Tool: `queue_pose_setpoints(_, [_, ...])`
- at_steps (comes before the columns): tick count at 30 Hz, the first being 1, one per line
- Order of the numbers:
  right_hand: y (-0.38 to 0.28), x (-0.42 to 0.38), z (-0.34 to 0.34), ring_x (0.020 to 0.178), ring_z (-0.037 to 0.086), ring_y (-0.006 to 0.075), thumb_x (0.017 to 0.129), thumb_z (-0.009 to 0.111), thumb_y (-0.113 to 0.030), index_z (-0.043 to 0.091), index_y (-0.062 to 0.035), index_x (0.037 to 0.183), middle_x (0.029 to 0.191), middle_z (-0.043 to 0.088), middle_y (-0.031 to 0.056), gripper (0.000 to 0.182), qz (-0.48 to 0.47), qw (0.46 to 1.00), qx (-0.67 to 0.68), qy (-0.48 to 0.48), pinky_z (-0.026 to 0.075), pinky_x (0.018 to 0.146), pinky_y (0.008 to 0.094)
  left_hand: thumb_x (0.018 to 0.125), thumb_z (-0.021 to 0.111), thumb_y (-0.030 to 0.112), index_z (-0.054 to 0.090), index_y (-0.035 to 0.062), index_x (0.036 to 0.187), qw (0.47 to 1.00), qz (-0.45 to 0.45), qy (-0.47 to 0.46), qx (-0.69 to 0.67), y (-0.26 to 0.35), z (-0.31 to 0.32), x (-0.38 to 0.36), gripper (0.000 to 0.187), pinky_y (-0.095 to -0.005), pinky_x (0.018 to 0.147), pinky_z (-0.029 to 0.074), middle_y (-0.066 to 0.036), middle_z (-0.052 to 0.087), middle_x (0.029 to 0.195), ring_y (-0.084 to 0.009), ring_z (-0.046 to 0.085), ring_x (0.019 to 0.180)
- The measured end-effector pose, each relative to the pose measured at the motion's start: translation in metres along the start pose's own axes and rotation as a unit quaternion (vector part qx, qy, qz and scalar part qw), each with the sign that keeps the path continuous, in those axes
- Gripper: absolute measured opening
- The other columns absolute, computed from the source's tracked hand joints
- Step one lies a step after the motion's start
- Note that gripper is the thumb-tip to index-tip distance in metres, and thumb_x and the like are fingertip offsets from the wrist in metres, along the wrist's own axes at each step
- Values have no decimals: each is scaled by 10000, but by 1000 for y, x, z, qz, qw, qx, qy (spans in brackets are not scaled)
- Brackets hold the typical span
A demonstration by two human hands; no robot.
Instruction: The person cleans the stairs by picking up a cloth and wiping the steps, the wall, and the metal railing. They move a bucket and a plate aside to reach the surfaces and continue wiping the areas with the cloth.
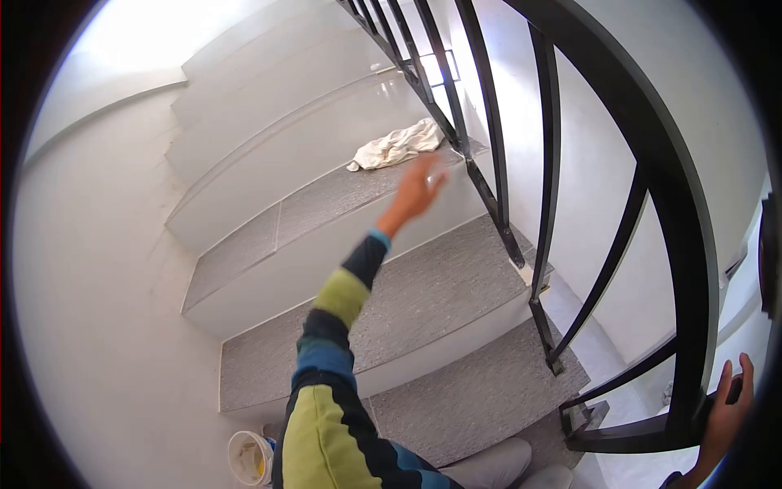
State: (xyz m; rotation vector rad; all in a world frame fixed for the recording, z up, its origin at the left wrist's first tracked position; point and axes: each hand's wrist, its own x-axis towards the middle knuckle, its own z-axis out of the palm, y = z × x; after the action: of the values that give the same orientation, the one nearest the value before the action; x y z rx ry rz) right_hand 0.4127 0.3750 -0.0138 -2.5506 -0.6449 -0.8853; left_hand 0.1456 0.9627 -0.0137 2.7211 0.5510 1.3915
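Note:
My left hand [417, 189] is stretched out over the stairs, blurred by motion, just in front of a crumpled white cloth [397, 147]. That cloth lies on a grey speckled step [326, 200] beside the black railing. At the lower right, my right hand [727, 411] is at the lower end of the black handrail [688, 269], with some fingers raised and apart and a small dark thing between them and the thumb. Whether it grips that dark thing or the rail is unclear.
A white bucket [246, 459] with something yellow inside stands at the lower left near the wall [98, 301]. Black balusters [547, 147] run up the right side of the stairs. My knees [497, 464] show at the bottom edge.

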Motion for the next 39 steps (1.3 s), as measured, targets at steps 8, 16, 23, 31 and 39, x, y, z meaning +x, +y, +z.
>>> queue_pose_setpoints(8, [2, 9, 10, 1061, 492, 212, 875, 554, -268, 550, -94, 1127, 1133, 542, 102, 307, 16, 998, 55, 13, 360, 927, 343, 872, 554, 318, 621, 62, 1033, 758, -216, -404, -465, 245, 4, -240, 309, -313, 724, 485, -66, 636, 926, -167, 599, 836])
queue_pose_setpoints(16, [-55, 9, -50, 558, 613, 191, 766, 659, -449, 701, -79, 862, 663, 650, 84, 385, -40, 990, 112, 74, 486, 542, 312, 827, 568, 317, 500, 85, 1185, 741, 16, -525, -419, 335, 49, -440, 432, -491, 937, 321, -180, 406, 1262, -325, 334, 1221])
queue_pose_setpoints(23, [-43, 12, -44, 557, 614, 191, 769, 639, -479, 700, -87, 872, 666, 652, 74, 410, -57, 992, 91, 70, 487, 537, 299, 864, 358, 566, 375, 79, 1320, 722, 54, -627, -288, 334, 53, -498, 667, -597, 1019, 71, -250, 144, 1416, -378, 65, 1341])
queue_pose_setpoints(31, [0, 37, -3, 567, 621, 188, 775, 610, -517, 702, -99, 866, 672, 657, 56, 438, -204, 960, 94, 167, 489, 536, 292, 869, 353, 555, 435, 71, 1282, 773, 24, -536, -339, 335, 45, -501, 642, -554, 1040, 41, -230, 191, 1411, -346, 111, 1339])
queue_pose_setpoints(39, [-42, 14, -43, 590, 628, 124, 779, 577, -555, 702, -131, 866, 689, 667, 25, 451, -54, 996, 51, 51, 498, 515, 241, 868, 379, 530, 459, 88, 1268, 781, 15, -533, -326, 337, 38, -487, 601, -537, 1042, 67, -217, 237, 1397, -337, 151, 1327])
